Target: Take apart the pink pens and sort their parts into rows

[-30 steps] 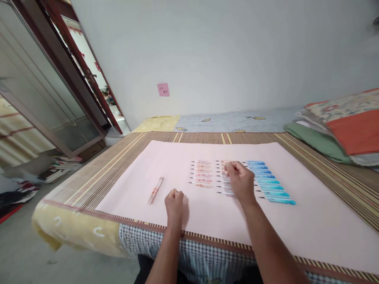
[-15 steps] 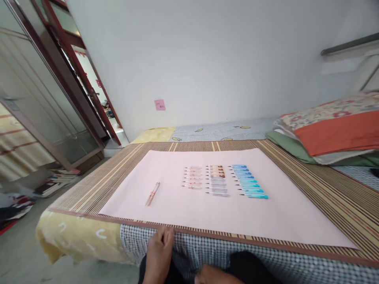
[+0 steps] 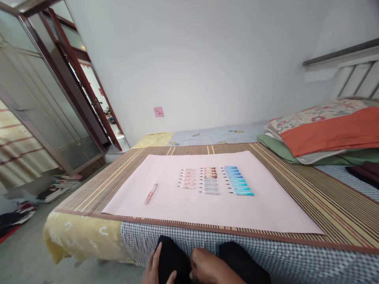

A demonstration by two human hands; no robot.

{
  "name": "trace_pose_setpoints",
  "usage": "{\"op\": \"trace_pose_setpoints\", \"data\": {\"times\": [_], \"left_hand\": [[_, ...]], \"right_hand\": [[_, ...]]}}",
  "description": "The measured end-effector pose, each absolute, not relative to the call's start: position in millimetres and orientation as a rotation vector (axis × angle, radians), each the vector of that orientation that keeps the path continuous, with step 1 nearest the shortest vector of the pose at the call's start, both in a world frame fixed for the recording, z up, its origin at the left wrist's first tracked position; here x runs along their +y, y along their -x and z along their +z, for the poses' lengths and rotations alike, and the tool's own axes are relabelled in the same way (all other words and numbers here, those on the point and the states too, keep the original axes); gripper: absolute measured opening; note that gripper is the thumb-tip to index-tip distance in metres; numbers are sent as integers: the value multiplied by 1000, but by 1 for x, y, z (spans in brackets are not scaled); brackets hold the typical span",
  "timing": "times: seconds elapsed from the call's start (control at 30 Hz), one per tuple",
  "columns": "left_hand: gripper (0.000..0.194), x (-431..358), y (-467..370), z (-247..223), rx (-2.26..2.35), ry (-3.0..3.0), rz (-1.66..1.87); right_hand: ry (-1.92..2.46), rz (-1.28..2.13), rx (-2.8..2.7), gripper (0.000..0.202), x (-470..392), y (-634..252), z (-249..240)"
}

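My left hand [image 3: 153, 265] rests on my black-clad left knee [image 3: 173, 260], its fingers stretched out and apart. Between the knees is my right hand [image 3: 209, 265], its fingers curled in; whether anything is inside cannot be seen. Beyond both hands, a pale pink sheet [image 3: 177, 209] covers part of the bed. Three columns of slim pens lie on it, tips pointing left: clear pens with reddish marks [image 3: 187, 179], brown and grey ones [image 3: 209, 179], and blue to turquoise ones [image 3: 238, 180]. One or more clear reddish pens [image 3: 151, 194] lie apart at the left, slanted.
A striped woven mat [image 3: 97, 189] lies under the sheet, over a checked and yellow bedcover [image 3: 85, 236]. Folded bedding with an orange and floral pillow [image 3: 322, 132] sits at the right. The white wall [image 3: 192, 63] bears a pink note [image 3: 158, 112]. Doors [image 3: 53, 98] stand at the left.
My left hand has come down from the bed's edge onto my knee, and its closed fingers have spread. My right hand shows more fully. The view has shifted to the right.
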State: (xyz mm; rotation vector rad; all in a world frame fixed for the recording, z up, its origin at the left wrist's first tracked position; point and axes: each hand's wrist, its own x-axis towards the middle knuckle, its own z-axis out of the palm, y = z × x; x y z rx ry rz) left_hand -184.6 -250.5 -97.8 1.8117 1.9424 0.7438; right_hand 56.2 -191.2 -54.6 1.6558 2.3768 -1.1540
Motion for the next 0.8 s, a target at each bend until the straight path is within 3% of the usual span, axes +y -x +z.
{"op": "trace_pose_setpoints", "data": {"times": [0.27,0.43,0.67,0.8], "left_hand": [[53,-199,197,-51,1826,-1475,709],[50,-201,212,-44,1784,-1499,740],[30,-170,247,-13,2290,-1470,1029],[24,-119,249,21,2391,-1615,927]], "right_hand": [[-1618,-1146,2428,9,-178,-52,-59],[-1577,-1123,2438,11,-171,-48,-62],[-1604,-1152,2446,9,-170,-47,-65],[-1610,-1173,2417,10,-169,-45,-65]]}}
